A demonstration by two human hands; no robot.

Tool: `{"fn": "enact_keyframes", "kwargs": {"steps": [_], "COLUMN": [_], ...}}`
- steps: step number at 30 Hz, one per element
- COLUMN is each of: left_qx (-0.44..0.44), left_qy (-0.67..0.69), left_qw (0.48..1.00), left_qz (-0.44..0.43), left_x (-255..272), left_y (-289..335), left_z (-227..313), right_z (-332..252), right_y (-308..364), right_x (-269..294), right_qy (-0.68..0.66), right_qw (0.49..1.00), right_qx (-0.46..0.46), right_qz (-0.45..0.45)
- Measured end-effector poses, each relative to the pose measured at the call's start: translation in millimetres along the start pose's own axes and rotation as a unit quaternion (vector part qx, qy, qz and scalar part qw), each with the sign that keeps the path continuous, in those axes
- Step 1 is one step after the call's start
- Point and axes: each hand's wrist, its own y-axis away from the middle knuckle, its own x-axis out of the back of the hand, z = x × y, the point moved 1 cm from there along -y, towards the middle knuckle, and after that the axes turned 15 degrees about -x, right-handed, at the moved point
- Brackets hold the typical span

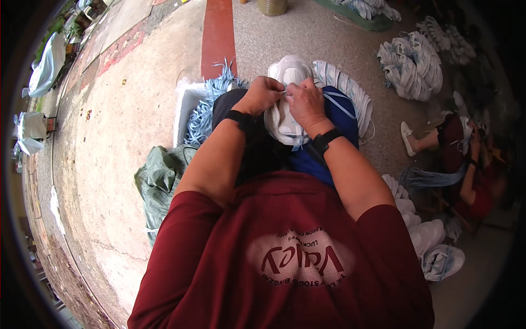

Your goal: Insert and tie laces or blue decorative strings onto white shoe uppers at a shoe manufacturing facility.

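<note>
A white shoe upper (282,122) rests on my lap, over dark trousers and a blue cloth (341,112). My left hand (262,95) and my right hand (307,102) meet above it with fingertips pinched close together. Between them shows a small pale bit that looks like the end of a shoelace; the fingers hide most of it. A light blue strand (341,105) runs over the blue cloth beside my right hand. Just beyond my hands sits another rounded white upper (291,70), and a row of white uppers (345,90) fans out to its right.
At my left stands a white foam box (182,112) with blue laces (200,120), next to a green sack (164,172). White uppers lie heaped on the floor (411,66) at far right and in a near-right pile (427,233). A person in maroon (466,164) sits at right.
</note>
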Motion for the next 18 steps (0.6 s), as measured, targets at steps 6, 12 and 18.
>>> {"fn": "enact_keyframes", "kwargs": {"steps": [6, 12, 18], "left_qx": [-0.009, -0.057, -0.038], "left_qy": [-0.076, -0.124, -0.098], "left_qw": [0.997, 0.987, 0.989], "left_qz": [0.024, 0.081, 0.102], "left_x": [0.8, -2.2, -1.3], "left_y": [3.0, 7.7, 8.4], "left_z": [1.7, 2.3, -6.5], "right_z": [-8.4, -19.0, -31.5], "right_y": [-3.1, -6.9, 11.2], "right_x": [-3.4, 14.9, 147.3], "right_qy": [0.071, 0.064, -0.665], "right_qw": [0.995, 0.984, 0.66], "right_qx": [0.073, 0.166, 0.125], "right_qz": [0.014, -0.02, -0.325]}}
